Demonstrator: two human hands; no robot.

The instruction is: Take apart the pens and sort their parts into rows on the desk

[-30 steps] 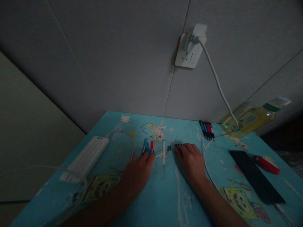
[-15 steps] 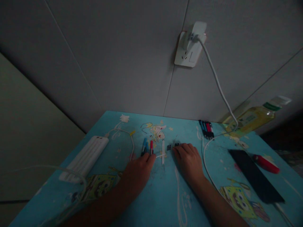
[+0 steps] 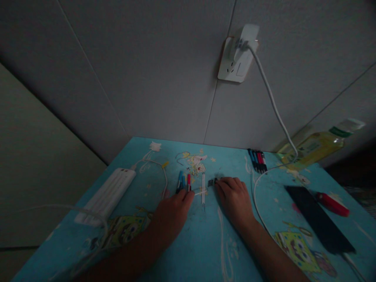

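**A:** Pen parts are lying in a loose row on the table [image 3: 205, 250] in the head view: coloured pen barrels [image 3: 183, 182], white refill tubes [image 3: 203, 188] and small black caps [image 3: 210, 183]. Where are your hands sitting?

**B:** Your left hand [image 3: 173, 211] is resting palm down, its fingertips touching the near ends of the barrels and pressing on one white tube lying crosswise. Your right hand [image 3: 235, 197] is lying flat just beside the black caps, fingertips touching them. Both hands are spread loosely; neither is gripping anything that shows.

**A:** So how should you be handling this?

**B:** You are working in dim light with tiny pieces, so I would judge that pinching one cap at a time between thumb and forefinger is safer than sweeping several. Be keeping the left fingertips on the barrels so they are not rolling.

**A:** Anything crowding you?

**B:** A white cable [image 3: 273, 105] is trailing just right of your right hand, and a bundle of pens [image 3: 257, 160] is lying beyond it.
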